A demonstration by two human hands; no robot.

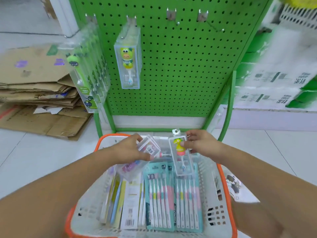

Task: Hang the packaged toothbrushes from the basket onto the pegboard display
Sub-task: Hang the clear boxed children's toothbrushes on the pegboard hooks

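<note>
Head view shows white floor tiles (25,160), flattened cardboard (39,93) at left, and the green pegboard (180,66): two hooks filled, two bare. Below it the orange-rimmed basket (221,212) holds many packs, so most work remains. Her right hand (200,143) pinches a duck toothbrush pack (181,157); her left hand (130,148) grips a clear pack (149,146).
</note>
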